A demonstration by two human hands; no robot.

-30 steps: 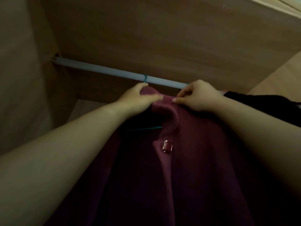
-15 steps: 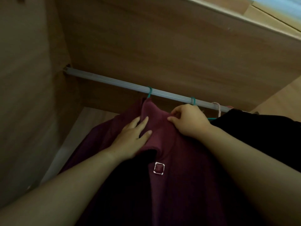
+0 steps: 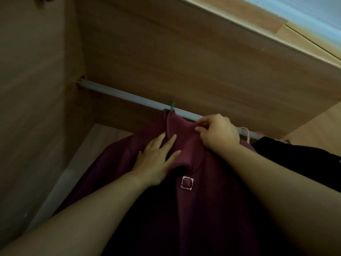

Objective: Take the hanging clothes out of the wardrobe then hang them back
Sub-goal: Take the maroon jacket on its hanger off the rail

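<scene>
Coat (image 3: pixel 212 182) collar pinched in right hand (image 3: pixel 219 132) grip — left hand (image 3: pixel 156 159) flat below.

I count one rail (image 3: pixel 129 97), two garments, maroon coat (image 3: pixel 212 191) and black garment (image 3: pixel 295 159), one green hook (image 3: pixel 170 104), one buckle (image 3: pixel 187 183).

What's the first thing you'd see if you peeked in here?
A big dark red coat fills the middle, hanging from a green hanger on the grey rail. The left hand lies flat on its collar, and the right hand pinches the collar by the rail.
</scene>
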